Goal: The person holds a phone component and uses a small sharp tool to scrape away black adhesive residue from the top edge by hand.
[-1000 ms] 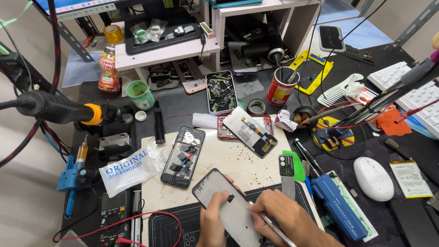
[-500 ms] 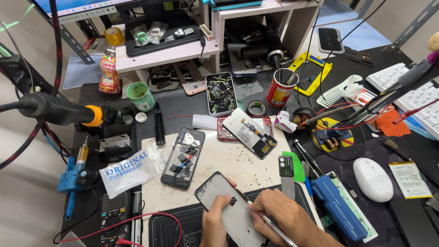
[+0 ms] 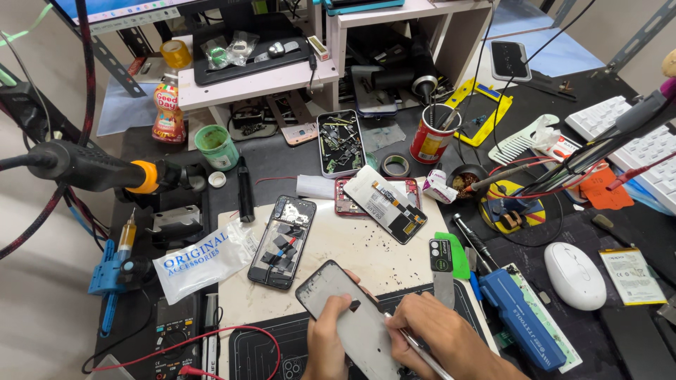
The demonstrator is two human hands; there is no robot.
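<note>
Steadying a stripped phone frame (image 3: 352,317) in the left hand (image 3: 327,345), grip closed around its edge, right hand (image 3: 436,338) pinching a slim metal tool (image 3: 422,355) against it; opened phone (image 3: 283,241) beyond, reassembly apparently unfinished.

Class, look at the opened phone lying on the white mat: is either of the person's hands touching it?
No. The opened phone lies untouched on the mat, while both hands hold the grey panel nearer the person.

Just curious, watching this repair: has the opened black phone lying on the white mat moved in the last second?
No. The opened black phone lies at the same angle beside the clear plastic packet, just below the black pen-shaped tool.
</note>
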